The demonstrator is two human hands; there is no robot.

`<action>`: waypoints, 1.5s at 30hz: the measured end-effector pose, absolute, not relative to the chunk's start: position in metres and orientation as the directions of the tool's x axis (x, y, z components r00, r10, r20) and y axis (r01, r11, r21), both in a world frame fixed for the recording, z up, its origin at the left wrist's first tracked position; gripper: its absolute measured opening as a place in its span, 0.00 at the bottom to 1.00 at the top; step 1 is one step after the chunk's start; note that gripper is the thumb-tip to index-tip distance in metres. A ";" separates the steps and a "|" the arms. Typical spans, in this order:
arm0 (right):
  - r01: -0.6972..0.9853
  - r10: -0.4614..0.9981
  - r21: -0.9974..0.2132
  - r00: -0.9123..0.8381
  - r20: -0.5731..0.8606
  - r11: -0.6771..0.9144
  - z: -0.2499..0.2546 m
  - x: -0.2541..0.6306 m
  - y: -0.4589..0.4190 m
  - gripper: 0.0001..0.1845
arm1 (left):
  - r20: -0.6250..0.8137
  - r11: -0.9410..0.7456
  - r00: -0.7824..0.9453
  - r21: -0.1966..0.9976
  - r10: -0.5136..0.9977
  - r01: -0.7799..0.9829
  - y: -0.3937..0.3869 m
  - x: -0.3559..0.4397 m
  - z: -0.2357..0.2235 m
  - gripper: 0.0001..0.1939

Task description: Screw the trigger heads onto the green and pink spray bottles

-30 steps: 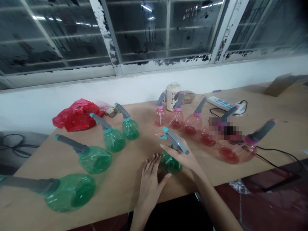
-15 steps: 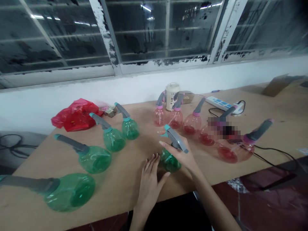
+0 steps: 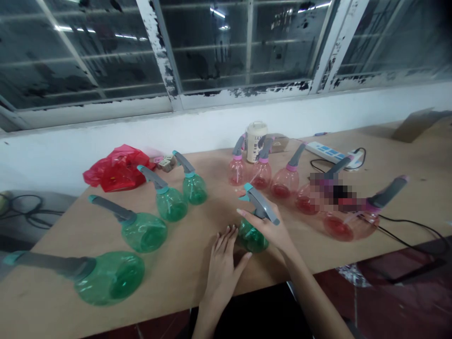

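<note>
In front of me a green spray bottle with a grey and teal spray head stands on the table. My right hand is closed round its neck, just under the spray head, and the hand and head hide part of it. My left hand lies open on the table with its fingers stretched out, close against the bottle's left side. Left of my hands, several green spray bottles stand in a slanting row. Across from them is a row of pink spray bottles, also with grey heads.
A red plastic bag lies at the back left. Behind the pink bottles are a paper cup and a white power strip with a black cable. A cardboard piece sits far right. The wooden table ends just before me.
The whole view has shifted slightly, so everything appears a little further right. My hands and the green spray bottle keep nearly the same positions relative to each other.
</note>
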State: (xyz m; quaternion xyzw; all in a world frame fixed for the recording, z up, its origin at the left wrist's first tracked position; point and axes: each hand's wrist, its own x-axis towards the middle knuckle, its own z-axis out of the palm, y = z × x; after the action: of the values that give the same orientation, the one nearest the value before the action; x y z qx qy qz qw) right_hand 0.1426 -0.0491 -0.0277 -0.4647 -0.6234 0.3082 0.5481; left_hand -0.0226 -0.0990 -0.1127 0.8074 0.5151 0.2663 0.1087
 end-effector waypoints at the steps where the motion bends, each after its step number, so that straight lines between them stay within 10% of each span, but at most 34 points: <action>1: 0.238 0.917 -0.894 0.027 0.398 0.380 -0.027 0.142 -0.049 0.21 | 0.321 -0.447 0.327 0.446 0.889 0.776 -0.099 -0.022 -0.113 0.28; 45: 0.213 0.932 -0.915 0.050 0.360 0.342 -0.033 0.140 -0.044 0.17 | 0.301 -0.433 0.326 0.430 0.896 0.792 -0.098 -0.024 -0.114 0.28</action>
State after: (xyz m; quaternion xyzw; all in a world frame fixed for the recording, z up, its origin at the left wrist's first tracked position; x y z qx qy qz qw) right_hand 0.1402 -0.0442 -0.0332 -0.4714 -0.6067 0.3266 0.5504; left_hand -0.0237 -0.0981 -0.1139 0.8078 0.5225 0.2529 0.1026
